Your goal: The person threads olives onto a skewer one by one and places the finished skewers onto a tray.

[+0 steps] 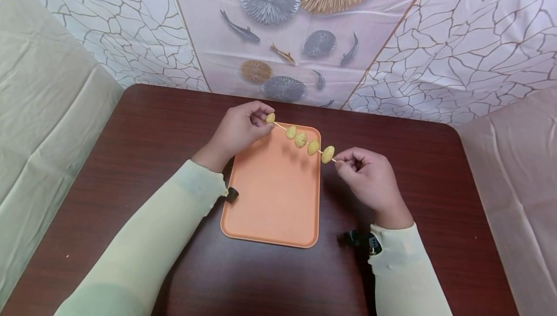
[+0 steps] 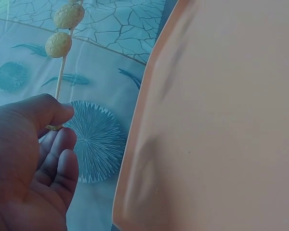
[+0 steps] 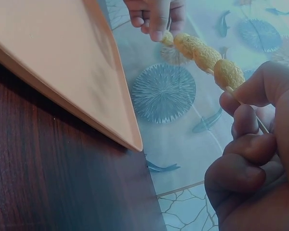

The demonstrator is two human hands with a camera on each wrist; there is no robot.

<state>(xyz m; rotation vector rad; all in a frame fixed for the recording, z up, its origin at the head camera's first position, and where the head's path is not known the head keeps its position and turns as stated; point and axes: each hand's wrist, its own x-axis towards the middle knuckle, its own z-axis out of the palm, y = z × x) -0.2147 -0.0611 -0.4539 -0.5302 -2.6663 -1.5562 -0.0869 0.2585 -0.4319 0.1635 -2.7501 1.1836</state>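
Note:
A thin wooden skewer (image 1: 280, 126) with several bumpy yellow balls (image 1: 301, 140) threaded on it slants over the far part of an orange tray (image 1: 274, 200). My left hand (image 1: 241, 129) pinches the end ball (image 1: 270, 118) between thumb and fingers. In the left wrist view that ball is mostly hidden by the fingers, and bare stick (image 2: 60, 77) runs from them to the other balls. The opposite end of the skewer is gripped by my right hand (image 1: 372, 178), close behind the nearest ball (image 3: 229, 73). Its remaining fingers are curled in the right wrist view.
The tray lies on a dark reddish-brown table (image 1: 417, 209). A patterned cloth backdrop (image 1: 283, 50) stands along the table's far edge, with pale cloth (image 1: 513, 161) at the sides. Small black devices (image 1: 370, 242) sit at both sleeve cuffs.

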